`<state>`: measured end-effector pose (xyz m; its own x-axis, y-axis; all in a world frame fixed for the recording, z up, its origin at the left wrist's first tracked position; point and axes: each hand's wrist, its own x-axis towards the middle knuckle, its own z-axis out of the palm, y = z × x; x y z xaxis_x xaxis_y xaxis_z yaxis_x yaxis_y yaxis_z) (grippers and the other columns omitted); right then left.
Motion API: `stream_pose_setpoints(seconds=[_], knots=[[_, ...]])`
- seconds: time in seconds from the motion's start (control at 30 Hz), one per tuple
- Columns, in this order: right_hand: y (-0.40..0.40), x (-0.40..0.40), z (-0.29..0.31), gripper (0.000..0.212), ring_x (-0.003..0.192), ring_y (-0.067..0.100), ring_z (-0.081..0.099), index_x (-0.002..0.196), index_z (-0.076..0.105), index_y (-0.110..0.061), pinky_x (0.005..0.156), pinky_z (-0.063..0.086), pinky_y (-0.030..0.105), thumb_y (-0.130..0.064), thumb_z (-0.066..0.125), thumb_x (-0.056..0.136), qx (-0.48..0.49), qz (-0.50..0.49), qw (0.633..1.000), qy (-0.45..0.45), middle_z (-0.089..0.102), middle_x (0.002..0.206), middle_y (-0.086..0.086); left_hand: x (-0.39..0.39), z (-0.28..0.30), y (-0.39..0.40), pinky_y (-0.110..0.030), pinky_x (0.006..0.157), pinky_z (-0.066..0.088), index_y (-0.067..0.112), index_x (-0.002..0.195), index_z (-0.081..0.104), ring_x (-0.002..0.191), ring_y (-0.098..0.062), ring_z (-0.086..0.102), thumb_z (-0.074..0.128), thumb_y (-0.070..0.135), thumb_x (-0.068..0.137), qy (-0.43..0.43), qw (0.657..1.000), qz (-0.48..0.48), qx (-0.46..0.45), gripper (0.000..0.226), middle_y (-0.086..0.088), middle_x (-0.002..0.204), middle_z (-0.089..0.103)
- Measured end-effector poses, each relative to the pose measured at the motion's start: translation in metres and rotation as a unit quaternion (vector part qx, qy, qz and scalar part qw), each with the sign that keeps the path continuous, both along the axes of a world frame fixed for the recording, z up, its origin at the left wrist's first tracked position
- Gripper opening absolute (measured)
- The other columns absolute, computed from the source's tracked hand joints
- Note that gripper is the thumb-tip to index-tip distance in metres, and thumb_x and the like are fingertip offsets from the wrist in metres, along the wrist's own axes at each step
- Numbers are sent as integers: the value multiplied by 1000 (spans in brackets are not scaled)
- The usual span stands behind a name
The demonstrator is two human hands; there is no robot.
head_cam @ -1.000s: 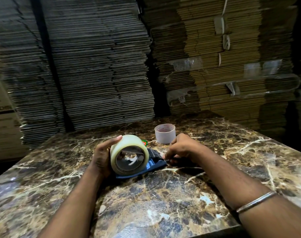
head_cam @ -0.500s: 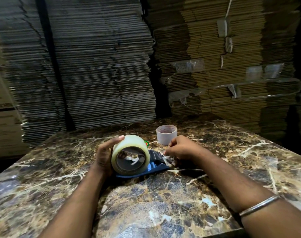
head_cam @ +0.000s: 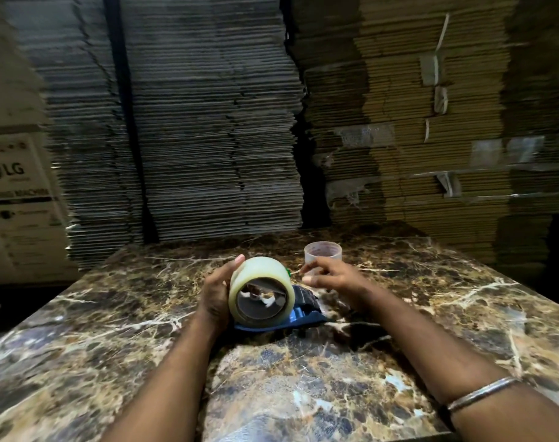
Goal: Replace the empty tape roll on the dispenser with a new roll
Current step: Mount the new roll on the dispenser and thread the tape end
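A full roll of clear tape (head_cam: 259, 274) stands on edge on the blue dispenser (head_cam: 305, 317), which lies on the marble table (head_cam: 303, 384). My left hand (head_cam: 216, 291) grips the roll from its left side, thumb over the top. My right hand (head_cam: 332, 279) hovers just right of the roll, above the dispenser's dark front part. Its thumb and forefinger are brought near each other, and I cannot make out whether clear tape lies between them. The empty core (head_cam: 323, 255) stands upright behind my right hand.
Tall stacks of flattened cardboard (head_cam: 214, 122) rise right behind the table's far edge. A white printed carton (head_cam: 17, 205) stands at the left. The table's front right edge (head_cam: 444, 429) is close to my right forearm.
My right hand has lifted off the dispenser's front and moved up beside the roll. My left hand keeps its hold on the roll, and the view has tilted a little.
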<state>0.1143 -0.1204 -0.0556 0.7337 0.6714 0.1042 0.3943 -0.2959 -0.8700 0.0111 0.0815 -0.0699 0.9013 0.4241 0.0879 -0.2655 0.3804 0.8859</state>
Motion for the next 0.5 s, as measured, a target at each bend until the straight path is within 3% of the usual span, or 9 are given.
stream_pose_setpoints(seconds=[0.07, 0.13, 0.23, 0.33, 0.43, 0.5], knots=[[-1, -8, -1, 59, 103, 9, 58, 128, 58, -19, 81, 48, 18, -40, 75, 76, -44, 56, 996, -43, 59, 115, -3, 2, -1, 4, -33, 64, 55, 2, 70, 72, 59, -31, 65, 62, 30, 81, -1, 999, 44, -14, 31, -15, 62, 69], [-2, -11, -4, 63, 102, -7, 54, 131, 54, -23, 81, 45, 6, -36, 81, 75, -89, 90, 990, -66, 57, 115, -13, 5, -3, 7, -32, 64, 51, 3, 66, 65, 59, -30, 60, 56, 29, 87, 7, 995, 92, -28, 36, -13, 56, 66], [0, -9, -11, 59, 97, -10, 59, 121, 56, -26, 90, 49, 10, -22, 86, 71, -100, 104, 988, -62, 62, 112, -16, 8, -9, 17, -33, 66, 46, 7, 60, 69, 65, -27, 60, 47, 21, 88, 16, 994, 106, 39, 38, -6, 54, 68], [0, -4, -17, 53, 103, 4, 64, 117, 60, -18, 87, 51, 13, -11, 85, 71, -74, 102, 991, -50, 67, 115, -1, -7, -11, 28, -33, 63, 44, 4, 73, 69, 72, -29, 57, 55, 14, 72, 51, 983, 62, 167, 18, -13, 69, 66], [3, 1, -24, 58, 108, 11, 63, 123, 59, -13, 80, 52, 10, -10, 85, 71, -69, 86, 992, -54, 65, 119, 2, -25, -18, 55, -28, 65, 52, -6, 87, 67, 83, -31, 63, 56, 22, 38, 31, 969, -6, 245, 58, -19, 91, 66], [4, 4, -27, 64, 103, 6, 62, 126, 56, -12, 76, 51, 7, -10, 86, 70, -72, 79, 993, -45, 62, 120, 1, -37, -21, 62, -22, 82, 53, 4, 105, 66, 97, -15, 66, 59, 25, 37, 51, 940, -73, 329, 72, -11, 108, 67]])
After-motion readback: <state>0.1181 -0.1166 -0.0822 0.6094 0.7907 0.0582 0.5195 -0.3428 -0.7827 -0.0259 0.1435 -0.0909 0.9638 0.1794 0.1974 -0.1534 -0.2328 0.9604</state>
